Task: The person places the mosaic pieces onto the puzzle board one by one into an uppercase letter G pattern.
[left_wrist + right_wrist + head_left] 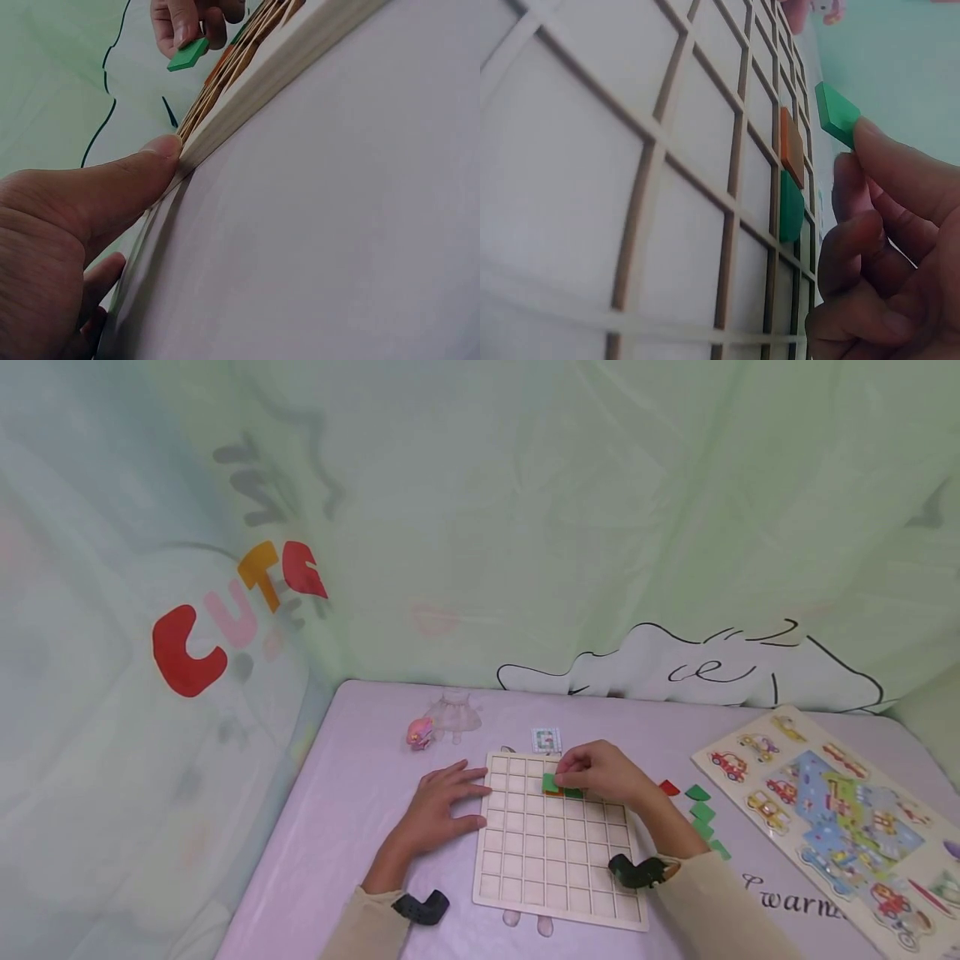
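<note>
My right hand [603, 770] pinches a green tile [835, 112] between thumb and finger, above the wooden grid board [555, 860]. Below it in the right wrist view, an orange tile [790, 148] and a dark green piece with a rounded side [790, 206] sit in neighbouring cells of the board. My left hand [441, 810] lies at the board's left edge with fingers spread, and its thumb touches the rim in the left wrist view.
Several green pieces [702, 812] and a red piece [669, 788] lie right of the board. Farther right is a picture puzzle board [832, 810]. A small pink figure [420, 733] and a square patterned card [546, 740] lie toward the back of the table [360, 777].
</note>
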A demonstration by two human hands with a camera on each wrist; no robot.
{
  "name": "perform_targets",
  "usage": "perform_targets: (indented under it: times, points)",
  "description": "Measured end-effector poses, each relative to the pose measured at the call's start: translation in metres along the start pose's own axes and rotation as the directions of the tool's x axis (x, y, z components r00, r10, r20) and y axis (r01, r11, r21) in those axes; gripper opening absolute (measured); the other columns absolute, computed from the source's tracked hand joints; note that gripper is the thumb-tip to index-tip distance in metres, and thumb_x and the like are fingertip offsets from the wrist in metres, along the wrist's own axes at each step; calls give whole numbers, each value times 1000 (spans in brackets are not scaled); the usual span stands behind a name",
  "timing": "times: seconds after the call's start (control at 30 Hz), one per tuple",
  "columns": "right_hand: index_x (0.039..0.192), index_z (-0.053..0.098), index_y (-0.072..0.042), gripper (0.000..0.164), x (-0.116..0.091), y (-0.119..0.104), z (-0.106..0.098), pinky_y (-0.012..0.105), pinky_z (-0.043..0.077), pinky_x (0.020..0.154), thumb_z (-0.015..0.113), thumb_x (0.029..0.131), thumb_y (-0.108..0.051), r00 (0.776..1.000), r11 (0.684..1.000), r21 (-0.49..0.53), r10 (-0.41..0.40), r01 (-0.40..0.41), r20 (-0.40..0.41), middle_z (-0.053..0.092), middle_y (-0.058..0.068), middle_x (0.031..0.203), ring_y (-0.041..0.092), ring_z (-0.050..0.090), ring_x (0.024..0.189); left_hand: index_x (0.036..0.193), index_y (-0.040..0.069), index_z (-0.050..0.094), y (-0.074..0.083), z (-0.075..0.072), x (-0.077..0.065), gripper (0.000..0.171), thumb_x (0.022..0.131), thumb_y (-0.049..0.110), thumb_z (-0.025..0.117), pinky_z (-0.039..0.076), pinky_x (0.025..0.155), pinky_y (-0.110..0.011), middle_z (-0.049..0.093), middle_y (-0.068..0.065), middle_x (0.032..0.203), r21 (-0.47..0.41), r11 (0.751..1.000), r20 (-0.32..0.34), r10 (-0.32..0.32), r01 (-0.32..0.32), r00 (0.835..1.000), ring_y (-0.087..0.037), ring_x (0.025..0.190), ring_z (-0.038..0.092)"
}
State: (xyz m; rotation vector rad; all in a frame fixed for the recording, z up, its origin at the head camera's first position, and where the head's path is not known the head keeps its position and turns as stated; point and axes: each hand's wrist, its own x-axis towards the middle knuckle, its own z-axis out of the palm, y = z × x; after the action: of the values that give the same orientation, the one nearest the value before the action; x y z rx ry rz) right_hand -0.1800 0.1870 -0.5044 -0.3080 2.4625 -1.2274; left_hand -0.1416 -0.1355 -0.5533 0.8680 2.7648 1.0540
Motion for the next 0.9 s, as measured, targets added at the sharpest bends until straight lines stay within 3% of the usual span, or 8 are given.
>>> perform_targets:
  times: [0.43,0.9]
  points:
    - [90,75,-11,15,7,-10,16,31,44,71,80,88,-24,999,1000,12,19,-19,-33,62,0,76,18,53,81,128,21,72,1,-1,0,44,88,36,79,28,116,-61,55,0,152,0,1000,-5,13,-13,1000,-31,153,35]
    - [87,78,-14,13,10,-7,24,31,43,71,83,85,-26,994,998,-40,54,-58,-95,65,-2,76,18,54,82,127,22,72,3,-1,-1,42,87,35,79,27,117,-61,56,0,152,-7,1000,-14,7,-7,1000,-30,153,35]
